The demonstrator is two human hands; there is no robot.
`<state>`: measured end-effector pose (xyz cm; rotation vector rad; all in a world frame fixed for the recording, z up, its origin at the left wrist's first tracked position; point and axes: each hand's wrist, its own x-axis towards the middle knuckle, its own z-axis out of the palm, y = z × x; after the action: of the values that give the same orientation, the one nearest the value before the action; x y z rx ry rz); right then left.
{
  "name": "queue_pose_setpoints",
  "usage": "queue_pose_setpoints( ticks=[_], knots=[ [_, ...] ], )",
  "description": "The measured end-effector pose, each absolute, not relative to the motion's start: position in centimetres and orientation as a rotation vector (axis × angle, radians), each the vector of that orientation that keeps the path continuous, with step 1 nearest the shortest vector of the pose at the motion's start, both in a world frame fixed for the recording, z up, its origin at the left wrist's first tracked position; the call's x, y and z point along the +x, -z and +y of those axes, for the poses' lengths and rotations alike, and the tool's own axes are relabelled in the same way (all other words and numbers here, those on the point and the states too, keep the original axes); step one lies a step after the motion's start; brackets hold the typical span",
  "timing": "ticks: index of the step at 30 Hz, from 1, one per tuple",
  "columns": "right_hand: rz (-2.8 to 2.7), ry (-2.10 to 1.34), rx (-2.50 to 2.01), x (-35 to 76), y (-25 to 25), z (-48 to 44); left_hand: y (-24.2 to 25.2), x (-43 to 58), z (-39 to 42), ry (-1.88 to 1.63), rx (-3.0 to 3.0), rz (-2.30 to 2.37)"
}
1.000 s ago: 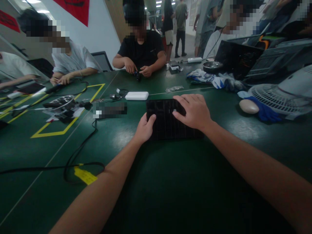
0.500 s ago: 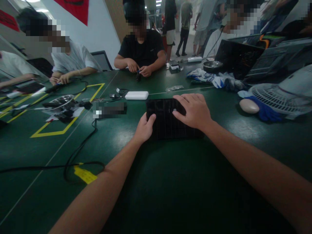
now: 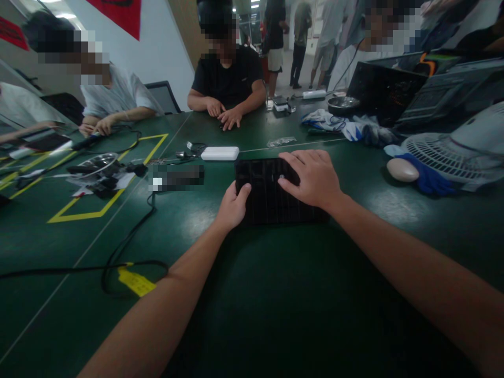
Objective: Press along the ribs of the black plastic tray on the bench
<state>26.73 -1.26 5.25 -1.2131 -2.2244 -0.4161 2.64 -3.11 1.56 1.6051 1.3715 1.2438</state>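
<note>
A black compartmented tray (image 3: 262, 197) rests on the dark green table (image 3: 275, 294) in front of me. My left hand (image 3: 234, 205) grips its left edge, thumb on top and the other fingers hidden behind the side. Over the tray's upper right part lies my right hand (image 3: 311, 176), its thumb pointing left near a small shiny piece (image 3: 281, 177) in a compartment. Whether the right fingertips pinch anything is hard to see; they reach over the far edge of the tray. The tray's inside is too dark to make out more contents.
Beyond the tray lies a white power bank (image 3: 220, 153). Black cables (image 3: 137, 231) and a metal bowl (image 3: 103, 164) are on the left. At the right are a white fan (image 3: 444, 152), a blue glove (image 3: 431, 178) and a pale oval object (image 3: 402, 170). People sit across the table.
My hands and the tray look almost unchanged. Across the table, the person in black has spread one hand flat on the tabletop, and the dark item held there before is mostly hidden.
</note>
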Motion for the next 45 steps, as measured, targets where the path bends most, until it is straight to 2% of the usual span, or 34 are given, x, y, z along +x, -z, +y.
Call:
queue_pose_setpoints(
  ticks=[45],
  knots=[
    [-2.228, 0.390, -1.213, 26.71, -5.34, -1.34, -1.35, 2.58, -3.11, -1.247, 1.595, 1.377]
  ],
)
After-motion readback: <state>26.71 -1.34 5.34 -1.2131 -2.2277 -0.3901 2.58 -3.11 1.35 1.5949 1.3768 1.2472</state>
